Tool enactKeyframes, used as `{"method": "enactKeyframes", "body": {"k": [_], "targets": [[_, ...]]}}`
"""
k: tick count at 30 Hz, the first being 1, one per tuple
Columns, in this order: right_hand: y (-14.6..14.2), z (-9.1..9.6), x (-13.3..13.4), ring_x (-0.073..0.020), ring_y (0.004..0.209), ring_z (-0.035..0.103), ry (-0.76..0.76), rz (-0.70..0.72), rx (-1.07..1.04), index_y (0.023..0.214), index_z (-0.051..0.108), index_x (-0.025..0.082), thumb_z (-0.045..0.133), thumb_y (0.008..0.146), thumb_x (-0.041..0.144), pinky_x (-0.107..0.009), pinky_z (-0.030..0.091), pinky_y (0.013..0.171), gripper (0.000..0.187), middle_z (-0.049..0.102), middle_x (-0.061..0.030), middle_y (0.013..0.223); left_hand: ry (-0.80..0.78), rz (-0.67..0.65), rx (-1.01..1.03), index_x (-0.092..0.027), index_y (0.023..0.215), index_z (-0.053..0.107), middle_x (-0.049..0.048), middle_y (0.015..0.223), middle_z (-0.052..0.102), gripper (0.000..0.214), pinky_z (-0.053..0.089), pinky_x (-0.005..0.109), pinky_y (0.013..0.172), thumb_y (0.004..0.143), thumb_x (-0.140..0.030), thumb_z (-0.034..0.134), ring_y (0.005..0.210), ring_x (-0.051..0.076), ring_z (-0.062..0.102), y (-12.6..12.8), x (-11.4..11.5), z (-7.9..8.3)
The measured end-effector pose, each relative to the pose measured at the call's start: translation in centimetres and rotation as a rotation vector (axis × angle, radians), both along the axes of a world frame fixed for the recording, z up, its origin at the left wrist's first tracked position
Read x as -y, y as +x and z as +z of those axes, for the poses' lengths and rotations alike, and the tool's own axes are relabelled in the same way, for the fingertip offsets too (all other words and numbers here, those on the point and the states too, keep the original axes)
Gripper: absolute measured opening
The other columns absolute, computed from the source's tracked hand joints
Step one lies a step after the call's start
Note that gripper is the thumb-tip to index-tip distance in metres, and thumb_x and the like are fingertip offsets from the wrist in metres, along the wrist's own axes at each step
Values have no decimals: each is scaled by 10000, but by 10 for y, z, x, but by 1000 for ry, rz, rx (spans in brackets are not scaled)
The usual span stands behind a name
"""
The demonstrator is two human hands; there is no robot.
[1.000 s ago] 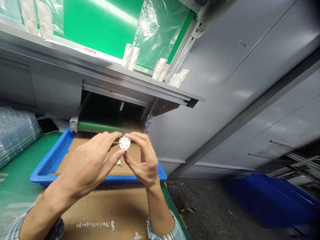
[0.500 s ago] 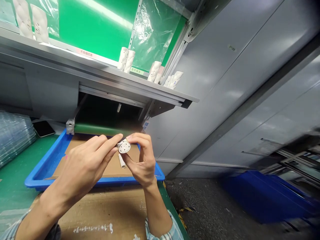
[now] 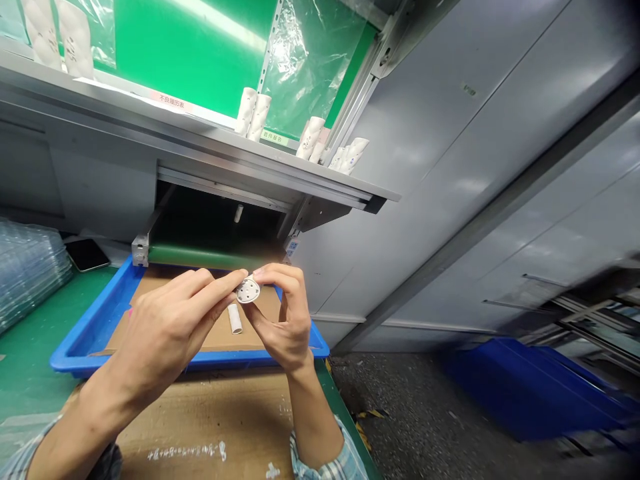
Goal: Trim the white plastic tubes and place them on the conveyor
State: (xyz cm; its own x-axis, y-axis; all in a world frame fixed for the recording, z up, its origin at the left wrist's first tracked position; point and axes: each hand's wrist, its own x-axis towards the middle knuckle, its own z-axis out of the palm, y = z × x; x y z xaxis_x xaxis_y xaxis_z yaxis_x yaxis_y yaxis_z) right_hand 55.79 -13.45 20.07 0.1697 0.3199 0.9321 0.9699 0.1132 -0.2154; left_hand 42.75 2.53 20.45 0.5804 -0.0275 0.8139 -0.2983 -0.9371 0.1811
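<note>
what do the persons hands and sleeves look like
The left hand and right hand are bare, without gloves, and the forearms are uncovered. The left sleeve and right sleeve are of pale blue and white checked shirt fabric.

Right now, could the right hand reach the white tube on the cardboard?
Probably yes: the white tube lies just beside the right hand, nothing between them, though it is holding the white disc and would need to let go.

A small white perforated disc (image 3: 248, 290), tilted, is held just above a short white tube (image 3: 235, 319) lying on cardboard (image 3: 215, 340).
</note>
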Motion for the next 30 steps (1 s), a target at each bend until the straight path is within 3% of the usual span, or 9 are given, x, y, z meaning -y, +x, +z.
{"method": "enactKeyframes", "body": {"k": [5, 17, 30], "targets": [[0, 0, -1, -228, 1048, 669, 6, 20, 13, 1241, 628, 263, 759, 936, 77, -391, 605, 909, 381, 640, -56, 1130, -36, -16, -15, -298, 1446, 597, -21, 914, 612, 334, 450, 249, 709, 1128, -281, 497, 765, 123, 589, -4, -3, 0], [0, 0, 0, -238, 1070, 677, -2, 25, -2, 1255, 619, 268, 766, 946, 119, -418, 608, 929, 373, 641, -63, 1150, -24, -40, 3, -252, 1419, 594, -3, 931, 626, 310, 448, 267, 739, 1119, -264, 517, 812, 143, 590, 0, -1, 2], [-3, 1, -1, -246, 1065, 685, -7, 31, 6, 1264, 625, 275, 748, 956, 126, -420, 625, 909, 364, 655, -65, 1130, -45, -44, -13, -282, 1415, 607, -9, 938, 624, 310, 446, 267, 739, 1113, -271, 538, 813, 137, 582, -2, -3, 1]]}}
